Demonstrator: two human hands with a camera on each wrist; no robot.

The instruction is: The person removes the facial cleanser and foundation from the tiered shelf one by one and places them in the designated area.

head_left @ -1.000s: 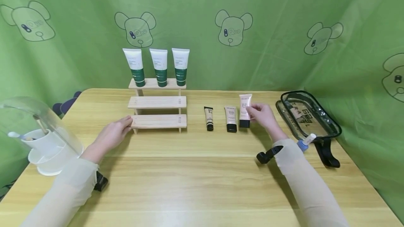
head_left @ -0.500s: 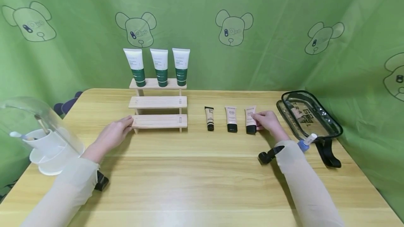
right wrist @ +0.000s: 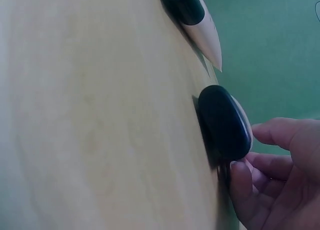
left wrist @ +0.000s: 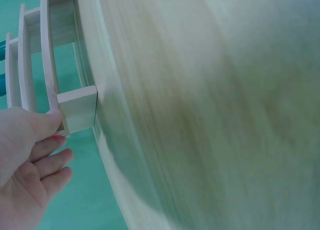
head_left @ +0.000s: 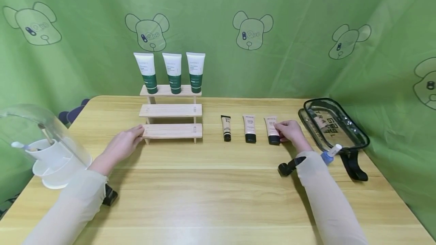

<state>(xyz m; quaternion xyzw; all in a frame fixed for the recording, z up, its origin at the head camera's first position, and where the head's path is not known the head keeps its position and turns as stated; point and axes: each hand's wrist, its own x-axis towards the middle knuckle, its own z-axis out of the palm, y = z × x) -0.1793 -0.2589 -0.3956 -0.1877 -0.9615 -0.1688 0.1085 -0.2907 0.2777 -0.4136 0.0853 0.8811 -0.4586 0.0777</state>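
Note:
My left hand pinches the left end of the lowest step of a three-tier wooden display stand; the left wrist view shows thumb and index finger on the board, the other fingers loosely bent. Between right thumb and fingers, my right hand holds a pale pink BB cream tube, its black cap toward me, low at the tabletop. To its left lie a second BB cream tube and a smaller beige tube, in a row. Three white-and-green tubes stand on the top step.
A clear black-edged travel pouch lies at the right, with a small blue bottle with a white cap near the right wrist. At the left stands a white brush holder with a transparent dome. A green curtain hangs behind the table.
My right hand has brought the pink BB cream tube down and to the right, lining it up beside the other two. My left hand keeps its place on the stand.

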